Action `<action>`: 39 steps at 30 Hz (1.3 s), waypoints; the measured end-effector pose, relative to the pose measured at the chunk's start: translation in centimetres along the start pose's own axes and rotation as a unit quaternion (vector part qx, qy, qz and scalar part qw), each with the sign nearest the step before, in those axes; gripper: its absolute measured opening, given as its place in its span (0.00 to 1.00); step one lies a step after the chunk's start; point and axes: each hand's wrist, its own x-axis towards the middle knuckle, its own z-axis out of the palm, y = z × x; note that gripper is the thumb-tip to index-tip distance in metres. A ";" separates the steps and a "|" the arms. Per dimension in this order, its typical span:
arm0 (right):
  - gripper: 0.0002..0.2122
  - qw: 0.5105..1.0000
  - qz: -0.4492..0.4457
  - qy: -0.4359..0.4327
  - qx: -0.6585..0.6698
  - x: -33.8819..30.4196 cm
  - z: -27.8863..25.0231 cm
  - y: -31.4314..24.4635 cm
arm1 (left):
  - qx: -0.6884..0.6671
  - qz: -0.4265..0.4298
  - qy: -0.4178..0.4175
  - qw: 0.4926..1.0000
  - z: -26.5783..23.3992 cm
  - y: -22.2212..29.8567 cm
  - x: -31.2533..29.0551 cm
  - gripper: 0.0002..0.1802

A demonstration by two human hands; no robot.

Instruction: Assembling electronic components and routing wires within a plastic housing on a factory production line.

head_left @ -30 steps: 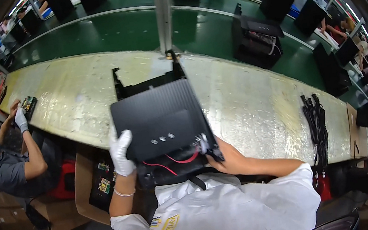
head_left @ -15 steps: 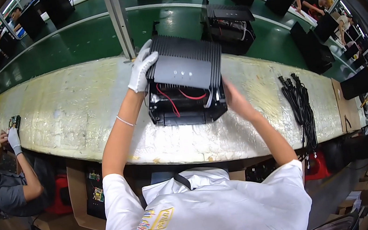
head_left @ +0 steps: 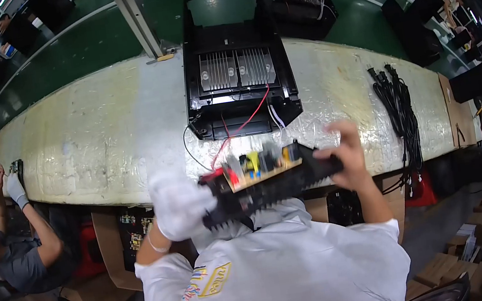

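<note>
A black ribbed cover [head_left: 261, 203], tilted up near my chest, shows a circuit board [head_left: 266, 174] with yellow, red and blue parts on its inner face. My left hand [head_left: 181, 205], gloved in white and blurred, grips the cover's left end. Bare, my right hand [head_left: 350, 157] holds the other end, its thumb on the cover and its upper fingers curled. Beyond them the opened black housing [head_left: 241, 110] lies on the bench, exposing a finned metal heat sink [head_left: 236, 69]. Red and black wires run from the housing to the board.
A bundle of black power cords [head_left: 396, 113] hangs over the wrapped bench's [head_left: 102, 127] front edge at right. Another black unit [head_left: 300, 3] sits on the green conveyor [head_left: 79, 50]. A metal post [head_left: 135, 20] rises behind the bench. Co-workers sit at both sides; cardboard boxes stand below.
The ribbed cover has come off the housing and is now turned up near my chest, baring the board and heat sink. Both hands have moved toward me with it.
</note>
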 end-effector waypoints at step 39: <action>0.09 0.817 0.348 0.219 -0.405 -9.8 -17.5 9.9 | 0.151 -0.229 0.191 0.942 8.1 2.2 2.2 0.13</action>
